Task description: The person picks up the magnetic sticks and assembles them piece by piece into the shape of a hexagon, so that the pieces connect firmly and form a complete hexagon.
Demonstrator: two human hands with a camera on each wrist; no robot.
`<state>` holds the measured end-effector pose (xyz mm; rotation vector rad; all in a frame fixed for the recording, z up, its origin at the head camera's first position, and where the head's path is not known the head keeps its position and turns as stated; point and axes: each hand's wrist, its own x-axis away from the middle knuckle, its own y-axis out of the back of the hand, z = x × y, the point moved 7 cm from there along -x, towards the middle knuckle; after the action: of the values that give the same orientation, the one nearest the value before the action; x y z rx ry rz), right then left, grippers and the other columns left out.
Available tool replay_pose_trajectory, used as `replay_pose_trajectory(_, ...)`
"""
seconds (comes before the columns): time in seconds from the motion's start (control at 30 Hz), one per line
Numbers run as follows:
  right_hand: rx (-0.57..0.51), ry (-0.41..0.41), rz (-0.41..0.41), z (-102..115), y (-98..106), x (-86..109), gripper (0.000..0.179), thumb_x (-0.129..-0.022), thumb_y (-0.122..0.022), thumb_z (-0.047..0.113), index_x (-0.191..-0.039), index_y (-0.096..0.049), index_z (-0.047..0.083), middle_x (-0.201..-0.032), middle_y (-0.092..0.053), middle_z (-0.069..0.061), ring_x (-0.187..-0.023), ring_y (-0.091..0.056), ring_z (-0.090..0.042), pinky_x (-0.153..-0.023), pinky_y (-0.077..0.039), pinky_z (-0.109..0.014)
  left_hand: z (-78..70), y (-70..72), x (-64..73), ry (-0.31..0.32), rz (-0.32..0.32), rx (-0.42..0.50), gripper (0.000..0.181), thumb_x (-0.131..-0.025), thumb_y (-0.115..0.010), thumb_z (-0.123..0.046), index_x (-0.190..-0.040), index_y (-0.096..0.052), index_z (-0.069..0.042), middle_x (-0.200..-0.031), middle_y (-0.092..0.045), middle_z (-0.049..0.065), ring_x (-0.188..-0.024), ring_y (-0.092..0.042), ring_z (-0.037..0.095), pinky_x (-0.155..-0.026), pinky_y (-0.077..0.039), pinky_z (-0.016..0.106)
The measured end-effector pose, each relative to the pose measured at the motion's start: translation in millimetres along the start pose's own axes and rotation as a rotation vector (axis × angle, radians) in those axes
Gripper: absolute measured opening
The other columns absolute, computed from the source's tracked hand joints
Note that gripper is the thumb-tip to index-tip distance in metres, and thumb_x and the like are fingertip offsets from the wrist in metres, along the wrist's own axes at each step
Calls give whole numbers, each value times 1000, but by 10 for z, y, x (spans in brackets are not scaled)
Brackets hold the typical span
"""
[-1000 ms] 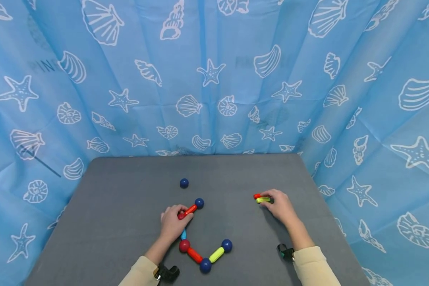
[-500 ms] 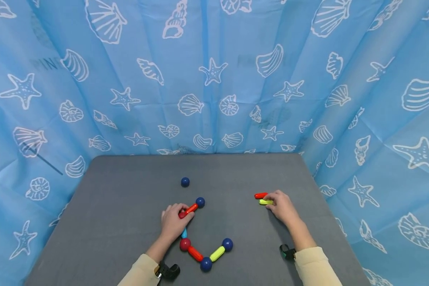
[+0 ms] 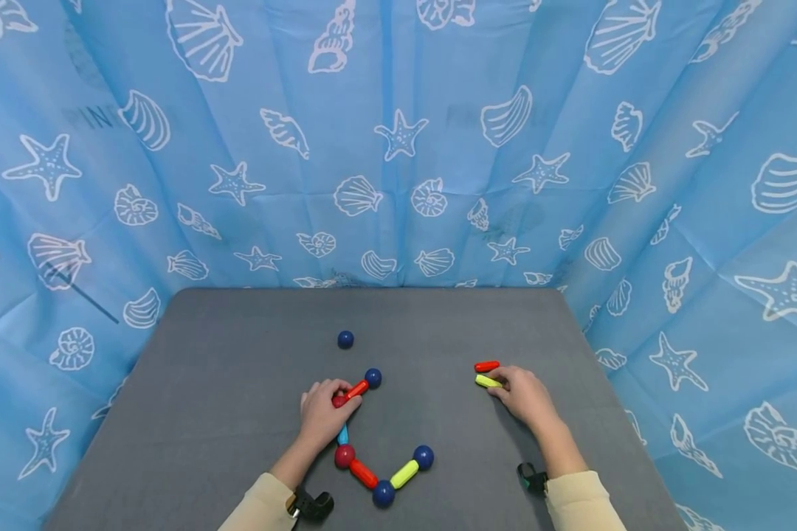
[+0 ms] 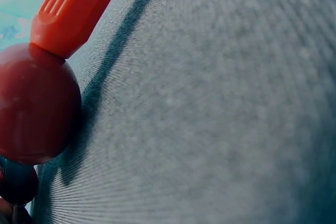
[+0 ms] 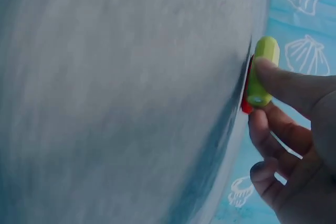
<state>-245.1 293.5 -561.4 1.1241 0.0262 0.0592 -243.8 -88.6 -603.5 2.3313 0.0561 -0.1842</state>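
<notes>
My right hand (image 3: 522,394) pinches a yellow-green magnetic rod (image 5: 265,61) between thumb and fingers, close over the table. Just beyond it lies a red magnetic rod (image 3: 487,366). On the left, my left hand (image 3: 323,409) grips a chain of magnetic rods and balls at a red ball (image 4: 37,103) and the red rod (image 3: 356,390) joined to it. That rod ends in a blue ball (image 3: 373,378). Toward me the chain runs through a light blue rod (image 3: 342,434), a red ball (image 3: 344,456), a red rod (image 3: 363,473), a blue ball (image 3: 384,493) and a yellow-green rod (image 3: 404,473) to another blue ball (image 3: 423,457).
A loose blue ball (image 3: 345,339) sits farther back on the grey cloth-covered table (image 3: 239,332). Blue curtains with shell prints (image 3: 398,206) hang behind and at the sides. Black straps (image 3: 314,506) are on both wrists.
My right hand has drawn the yellow-green rod toward me, away from the red rod, which now shows apart from it. My left hand keeps its grip on the chain.
</notes>
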Motion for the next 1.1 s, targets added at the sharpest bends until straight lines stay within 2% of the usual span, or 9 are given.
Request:
replay_pose_trajectory(0.23,-139,129,-7,362,-77,-129,18,-87,-78,13,-105,-75,10,-89,-65,0,-73,-52,-10,-69,-46,-32,-1,20,5,-5,-16,10,22,-86,-79,-37,-98,-72,-20,-83,-57,-7,-79,-45,13,-75,-29,34)
replay_pose_trajectory(0.43,-189,193,49,694,-207,-311,13,-89,-78,16,-102,-75,14,-87,-65,4,-73,-53,-8,-67,-46,-27,15,26,10,14,-9,10,23,-86,-79,-38,-98,-72,-20,-88,-58,-6,-82,-46,14,-77,-29,34)
replay_pose_trajectory(0.53,-198,205,71,803,-261,-382,13,-89,-77,17,-102,-75,15,-86,-64,5,-72,-53,-8,-66,-46,-26,14,9,3,12,4,16,22,-86,-78,-38,-98,-72,-20,-88,-58,-6,-82,-47,14,-77,-29,35)
replay_pose_trajectory(0.83,-198,256,116,1129,-445,-568,14,-90,-77,21,-102,-74,16,-96,-68,4,-83,-59,-9,-77,-51,-33,27,11,21,12,1,21,22,-86,-79,-39,-96,-72,-20,-88,-59,-6,-83,-47,14,-77,-30,34)
replay_pose_trajectory(1.1,-212,320,222,1408,-631,-655,16,-91,-76,21,-105,-75,13,-98,-71,1,-86,-63,-10,-80,-54,-33,5,21,-15,34,7,6,19,-86,-77,-38,-88,-70,-20,-82,-56,-6,-79,-46,13,-75,-30,34)
